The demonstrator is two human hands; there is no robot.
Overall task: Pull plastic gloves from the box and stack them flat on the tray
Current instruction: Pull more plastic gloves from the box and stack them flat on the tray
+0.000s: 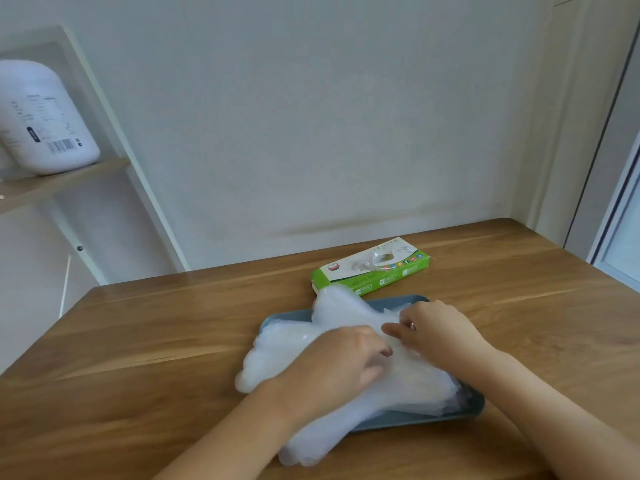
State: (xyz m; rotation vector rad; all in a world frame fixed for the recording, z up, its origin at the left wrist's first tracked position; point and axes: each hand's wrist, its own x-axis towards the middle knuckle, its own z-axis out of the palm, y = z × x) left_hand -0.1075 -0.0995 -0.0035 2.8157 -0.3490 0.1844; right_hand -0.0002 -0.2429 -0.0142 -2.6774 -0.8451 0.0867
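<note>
Heap of gloves [294, 344]: on tray [415, 419], directly beneath both hands, spilling over its left and near rims. Box [374, 268]: just beyond the tray, nearer the right hand [436, 327]. Left hand [339, 362]: fingers curled, apparently pinching film. Right hand: thumb and forefinger pinching the top glove.

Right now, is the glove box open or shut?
Open: the green box has its top slot torn out, with clear plastic poking through.
</note>
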